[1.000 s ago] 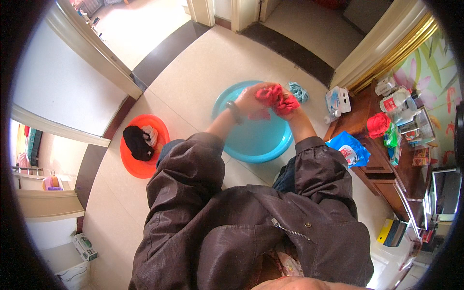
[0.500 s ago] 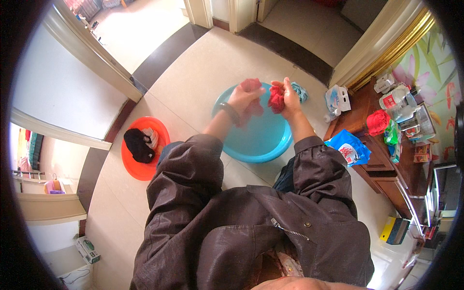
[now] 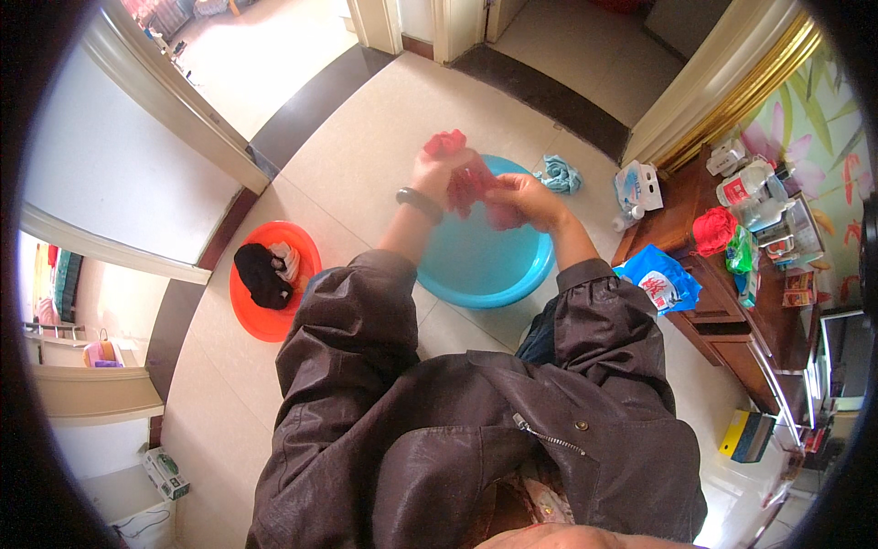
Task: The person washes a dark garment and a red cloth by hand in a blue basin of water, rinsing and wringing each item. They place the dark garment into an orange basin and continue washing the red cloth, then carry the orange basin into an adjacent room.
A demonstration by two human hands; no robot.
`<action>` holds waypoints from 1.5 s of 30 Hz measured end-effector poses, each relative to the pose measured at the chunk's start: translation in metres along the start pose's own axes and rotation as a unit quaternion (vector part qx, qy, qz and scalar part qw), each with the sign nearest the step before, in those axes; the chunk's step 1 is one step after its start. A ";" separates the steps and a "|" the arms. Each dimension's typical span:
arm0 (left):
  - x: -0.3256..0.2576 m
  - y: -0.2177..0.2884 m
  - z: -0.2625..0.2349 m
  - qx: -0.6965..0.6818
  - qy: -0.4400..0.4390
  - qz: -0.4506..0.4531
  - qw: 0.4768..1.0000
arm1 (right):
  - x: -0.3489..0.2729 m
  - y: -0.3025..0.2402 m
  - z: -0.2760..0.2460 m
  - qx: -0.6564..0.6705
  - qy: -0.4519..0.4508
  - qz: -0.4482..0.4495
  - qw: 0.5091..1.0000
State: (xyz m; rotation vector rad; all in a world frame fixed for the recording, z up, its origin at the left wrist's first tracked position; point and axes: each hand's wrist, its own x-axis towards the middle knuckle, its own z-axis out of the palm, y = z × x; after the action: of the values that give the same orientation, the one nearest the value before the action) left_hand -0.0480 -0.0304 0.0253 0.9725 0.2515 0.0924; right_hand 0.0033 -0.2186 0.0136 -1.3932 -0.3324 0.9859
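Observation:
A wet red cloth (image 3: pixel 465 178) is stretched between both hands above a blue basin (image 3: pixel 485 261) on the tiled floor. My left hand (image 3: pixel 433 172), with a dark band on its wrist, grips the cloth's left end, which sticks up over the fingers. My right hand (image 3: pixel 526 198) grips the other end over the basin's far side. Both sleeves of a dark brown jacket are pushed up to the elbows.
An orange basin (image 3: pixel 274 316) with black and white clothes sits on the floor at left. A blue-grey rag (image 3: pixel 558 173) lies beyond the blue basin. At right a wooden cabinet (image 3: pixel 732 339) carries bottles, a red cloth and a blue bag (image 3: pixel 660 278). Doorways open at the top.
The hands have drawn apart and shifted left over the basin, pulling the red cloth out between them; earlier it was bunched at the right rim.

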 end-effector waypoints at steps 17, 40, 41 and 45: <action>0.017 -0.026 -0.029 -0.039 0.030 -0.038 0.998 | -0.002 -0.004 0.003 0.188 0.006 -0.182 0.965; -0.002 -0.040 0.002 0.129 -0.179 0.002 0.975 | 0.012 0.009 0.008 -0.262 0.295 -0.320 0.862; -0.003 -0.040 0.004 0.134 -0.183 0.000 0.974 | 0.011 0.008 0.009 -0.285 0.293 -0.325 0.853; -0.008 -0.032 0.009 0.139 -0.098 -0.016 0.985 | 0.006 0.008 0.015 -0.225 0.229 -0.321 0.891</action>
State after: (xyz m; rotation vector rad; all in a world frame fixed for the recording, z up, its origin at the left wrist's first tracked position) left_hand -0.0544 -0.0568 0.0045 1.2470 0.0990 -0.0700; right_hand -0.0068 -0.2057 0.0078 -1.7148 -0.6386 0.0137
